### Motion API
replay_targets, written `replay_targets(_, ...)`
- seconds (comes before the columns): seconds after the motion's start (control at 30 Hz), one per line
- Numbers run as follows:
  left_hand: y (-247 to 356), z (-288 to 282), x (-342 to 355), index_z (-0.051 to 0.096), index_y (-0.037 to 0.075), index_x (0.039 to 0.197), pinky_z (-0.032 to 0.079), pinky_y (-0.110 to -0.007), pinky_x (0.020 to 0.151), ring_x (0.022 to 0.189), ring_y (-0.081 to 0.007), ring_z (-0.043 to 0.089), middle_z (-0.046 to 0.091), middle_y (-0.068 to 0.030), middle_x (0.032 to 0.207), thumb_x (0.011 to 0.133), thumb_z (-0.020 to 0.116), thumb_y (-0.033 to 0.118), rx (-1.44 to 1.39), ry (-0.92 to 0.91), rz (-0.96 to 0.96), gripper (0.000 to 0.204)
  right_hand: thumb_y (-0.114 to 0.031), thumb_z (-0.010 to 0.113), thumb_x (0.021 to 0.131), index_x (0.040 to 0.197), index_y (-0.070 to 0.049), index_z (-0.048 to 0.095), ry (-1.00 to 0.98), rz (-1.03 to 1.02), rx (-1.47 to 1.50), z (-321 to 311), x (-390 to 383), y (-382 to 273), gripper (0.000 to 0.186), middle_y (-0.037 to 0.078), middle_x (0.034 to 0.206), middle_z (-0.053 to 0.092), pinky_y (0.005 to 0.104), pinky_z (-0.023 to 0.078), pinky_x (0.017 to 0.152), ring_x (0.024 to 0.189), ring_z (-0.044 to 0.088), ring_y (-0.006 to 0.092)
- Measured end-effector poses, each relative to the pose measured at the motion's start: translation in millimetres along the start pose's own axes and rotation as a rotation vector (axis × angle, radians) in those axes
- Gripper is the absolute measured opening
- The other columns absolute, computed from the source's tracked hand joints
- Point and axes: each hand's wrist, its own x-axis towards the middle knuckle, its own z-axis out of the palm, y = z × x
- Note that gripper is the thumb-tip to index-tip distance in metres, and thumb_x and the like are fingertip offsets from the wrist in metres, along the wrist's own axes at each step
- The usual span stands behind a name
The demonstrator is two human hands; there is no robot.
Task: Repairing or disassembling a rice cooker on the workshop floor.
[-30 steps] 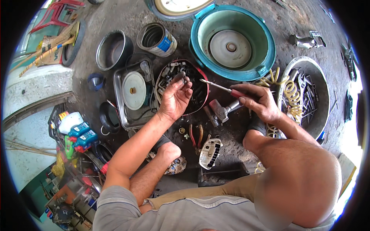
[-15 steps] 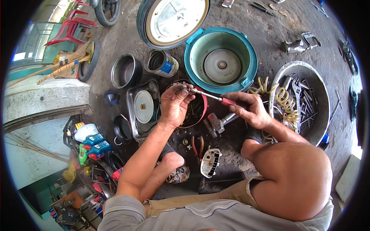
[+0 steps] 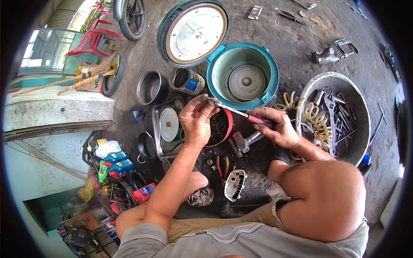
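My right hand (image 3: 277,129) is closed around the red handle of a screwdriver (image 3: 260,121), whose metal shaft points left. At the shaft's far end, my left hand (image 3: 196,118) pinches the tip with thumb and fingers; whether a small piece sits there too I cannot make out. Below both hands is a red-rimmed tub (image 3: 230,129) of dark small parts, partly hidden by the left hand. A metal hammer-like tool (image 3: 243,142) lies just under the right hand. Nearer me are red-handled pliers (image 3: 223,167) and a pale ribbed cover (image 3: 235,185).
Ahead stands a teal round pot (image 3: 209,81) with its lid (image 3: 195,32) swung back. A grey basin (image 3: 364,129) of wrenches and sockets is at right, yellow coiled hose (image 3: 316,112) over its edge. Left are a metal tray (image 3: 156,129), a tin can (image 3: 189,81) and several bottles (image 3: 118,161).
The whole view has shifted a little, so the surroundings sit lower. Both hands keep nearly the same grip on the screwdriver, with the left fingers still at its tip.
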Motion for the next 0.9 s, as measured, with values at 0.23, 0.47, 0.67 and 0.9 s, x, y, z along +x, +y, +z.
replay_targets(0.23, -13, 24, -16, 0.072, 0.001, 0.118, 0.066, -0.036, 0.09, 0.101, -0.0228, 0.076, 0.077, -0.0149, 0.113, 0.098, 0.071, -0.004, -0.057, 0.185, 0.048, 0.021, -0.001, 0.071, 0.093, 0.139, -0.003, 0.065, 0.01, -0.105, -0.205, -6, -6, 0, 0.047, 0.016, 0.122, 0.07, 0.0354, 0.057, 0.095, 0.111, 0.072, 0.0281)
replay_targets(0.47, -57, 42, -50, 0.071, 0.001, 0.113, 0.065, -0.034, 0.087, 0.096, -0.0197, 0.075, 0.076, -0.0109, 0.108, 0.098, 0.072, -0.002, -0.017, 0.249, -0.291, 0.015, -0.008, 0.066, 0.1, 0.164, -0.011, 0.04, -0.247, 0.088, -0.267, -5, -7, -1, 0.068, 0.024, 0.128, 0.071, 0.0445, 0.056, 0.094, 0.111, 0.073, 0.0379)
replay_targets(0.67, -111, 55, -76, 0.07, -0.001, 0.108, 0.065, -0.034, 0.086, 0.093, -0.0188, 0.076, 0.076, -0.0105, 0.103, 0.097, 0.075, 0.001, -0.14, 0.399, -0.413, 0.012, -0.012, 0.06, 0.105, 0.165, -0.022, 0.038, -0.255, 0.244, -0.356, 4, -28, 36, 0.065, 0.031, 0.106, 0.071, 0.0491, 0.055, 0.084, 0.093, 0.071, 0.0493)
replay_targets(0.9, -129, 20, -102, 0.072, -0.001, 0.113, 0.064, -0.031, 0.078, 0.083, -0.0197, 0.077, 0.078, -0.0098, 0.1, 0.098, 0.077, 0.012, 0.074, 0.174, -0.547, 0.021, -0.01, 0.057, 0.105, 0.162, -0.021, 0.046, -0.171, 0.442, -0.387, 8, -46, 54, 0.059, 0.019, 0.071, 0.065, 0.0395, 0.054, 0.069, 0.058, 0.06, 0.0253)
